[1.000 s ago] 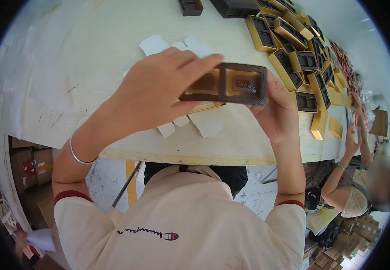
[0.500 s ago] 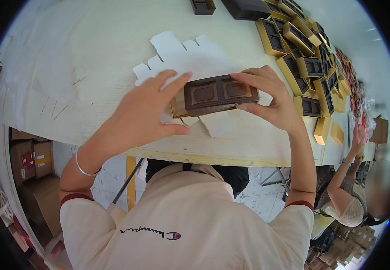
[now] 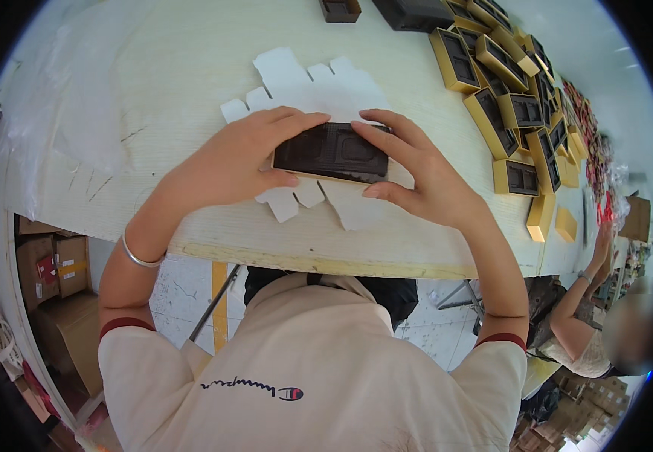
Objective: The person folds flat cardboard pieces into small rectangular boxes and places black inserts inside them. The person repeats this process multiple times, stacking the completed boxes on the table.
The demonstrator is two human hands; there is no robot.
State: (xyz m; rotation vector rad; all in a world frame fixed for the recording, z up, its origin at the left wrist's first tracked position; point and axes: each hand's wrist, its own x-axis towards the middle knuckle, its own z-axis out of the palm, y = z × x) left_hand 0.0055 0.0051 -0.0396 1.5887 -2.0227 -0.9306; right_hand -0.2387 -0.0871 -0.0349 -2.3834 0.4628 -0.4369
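A dark brown plastic tray (image 3: 330,151) with two square recesses sits in a gold box (image 3: 332,177); only a thin gold edge shows along the near side. My left hand (image 3: 240,154) grips the left end, fingers at the far side and thumb at the near side. Around the right end closes my right hand (image 3: 428,169), its fingers on the tray's top and far edge and its thumb by the near edge. Beneath lies a white, notched cardboard sheet (image 3: 300,83), partly covered by the box and hands.
Several gold boxes with dark trays (image 3: 496,120) are heaped at the right. A small dark tray (image 3: 340,10) and a black case-like thing (image 3: 414,13) stand at the far edge. Clear plastic film (image 3: 63,98) lies left. Another person's arm (image 3: 571,316) shows at the right.
The tray has moved left and down into the gold box. My right hand followed it leftward, and my left hand has closed in around the box's left end.
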